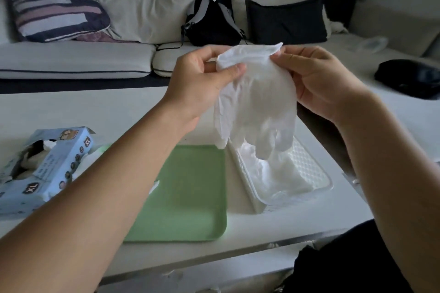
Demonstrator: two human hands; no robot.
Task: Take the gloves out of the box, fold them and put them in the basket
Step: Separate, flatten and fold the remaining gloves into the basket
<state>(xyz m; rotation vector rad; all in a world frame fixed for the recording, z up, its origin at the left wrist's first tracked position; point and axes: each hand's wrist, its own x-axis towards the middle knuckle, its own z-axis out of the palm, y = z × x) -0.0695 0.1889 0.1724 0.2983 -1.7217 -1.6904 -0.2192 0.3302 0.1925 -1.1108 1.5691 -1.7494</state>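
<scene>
A thin white glove (257,97) hangs in the air above the table, cuff up and fingers down. My left hand (204,78) pinches the left side of its cuff, and my right hand (316,78) pinches the right side. Below the glove stands a white basket (316,169) with several white gloves (278,178) lying in it. The light blue glove box (45,164) marked XL lies at the table's left, its top torn open.
A green tray (190,192) lies on the white table (95,107) between box and basket. Behind the table a sofa holds cushions and a black backpack (212,21). A dark object (409,76) sits at the right. The table's front edge runs below the tray.
</scene>
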